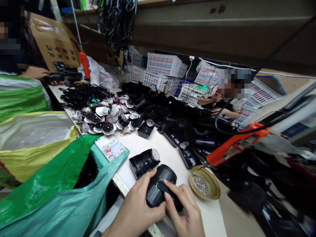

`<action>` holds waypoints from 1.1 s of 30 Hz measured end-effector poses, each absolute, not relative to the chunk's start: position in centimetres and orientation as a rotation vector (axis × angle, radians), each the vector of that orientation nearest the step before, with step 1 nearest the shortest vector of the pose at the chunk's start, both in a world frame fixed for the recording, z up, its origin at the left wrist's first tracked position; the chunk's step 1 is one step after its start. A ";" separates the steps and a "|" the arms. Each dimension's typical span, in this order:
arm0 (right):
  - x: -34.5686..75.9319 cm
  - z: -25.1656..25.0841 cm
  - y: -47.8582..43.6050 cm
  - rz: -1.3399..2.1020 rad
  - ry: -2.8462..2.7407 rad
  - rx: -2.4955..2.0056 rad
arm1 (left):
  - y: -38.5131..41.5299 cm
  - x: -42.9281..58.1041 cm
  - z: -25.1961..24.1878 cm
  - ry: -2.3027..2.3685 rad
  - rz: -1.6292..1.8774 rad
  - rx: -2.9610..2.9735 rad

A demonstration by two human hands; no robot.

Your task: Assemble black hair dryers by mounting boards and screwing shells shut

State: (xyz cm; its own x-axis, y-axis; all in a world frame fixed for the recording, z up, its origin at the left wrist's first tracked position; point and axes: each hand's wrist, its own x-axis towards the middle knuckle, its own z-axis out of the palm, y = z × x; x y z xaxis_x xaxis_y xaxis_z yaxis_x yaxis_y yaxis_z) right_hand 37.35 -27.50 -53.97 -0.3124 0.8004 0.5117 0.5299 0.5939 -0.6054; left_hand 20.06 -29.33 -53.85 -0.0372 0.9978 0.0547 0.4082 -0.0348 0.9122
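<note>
My left hand (139, 205) wraps round a black plastic hair dryer housing (157, 188) just above the near edge of the table. My right hand (185, 209) is closed on the same housing from the right, with its thumb and index finger on a dark piece at its side. Just behind lies an open black half shell (143, 162) with a round grille at one end. To the right of my hands stands a yellowish bowl (215, 193) holding small metal screws (200, 184). An orange electric screwdriver (234, 144) hangs slanted above the bowl.
Motor and fan units (108, 118) are heaped at the left, beside black cords (81, 93). Dark housings (177, 128) cover the table's far side. Green sacks (61, 164) stand at left. One co-worker (227, 108) sits opposite; another's hand (37, 72) is at far left.
</note>
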 end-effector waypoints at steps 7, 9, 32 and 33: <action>40.3 -50.7 -28.1 0.160 -1.971 -1.179 | -30.4 19.4 -54.0 1.559 0.995 1.778; 42.3 -49.2 -27.4 0.154 -1.889 -1.311 | -30.6 18.8 -54.1 1.546 0.973 1.826; 49.5 -48.0 -21.1 0.339 -2.097 -1.752 | -28.9 17.6 -52.6 1.431 1.288 2.078; 49.7 -47.4 -21.5 0.346 -2.072 -1.736 | -28.7 17.9 -52.2 1.405 1.329 2.150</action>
